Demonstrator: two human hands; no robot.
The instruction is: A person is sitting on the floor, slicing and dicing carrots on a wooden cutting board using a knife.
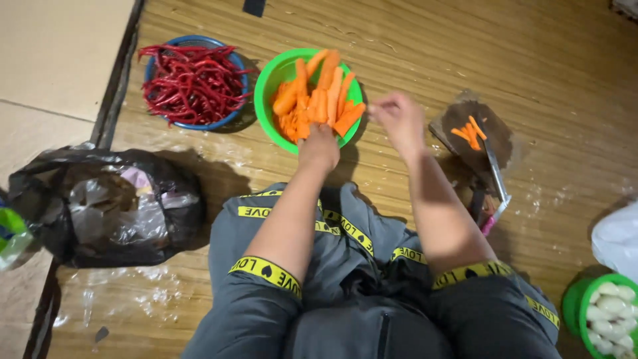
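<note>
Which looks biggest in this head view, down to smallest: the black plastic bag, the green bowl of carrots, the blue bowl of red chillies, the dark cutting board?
1. Black plastic bag, clearly largest.
2. Green bowl and blue bowl: look about alike, so I won't rank them.
3. Dark cutting board, smallest.

blue bowl (pixel 154 66) of red chillies (pixel 193 83), upper left | black plastic bag (pixel 100 206), left | dark cutting board (pixel 475 133) with knife (pixel 496 174), right | green bowl (pixel 573 304) of white pieces (pixel 611 309), lower right | white bag (pixel 618 239), right edge
</note>
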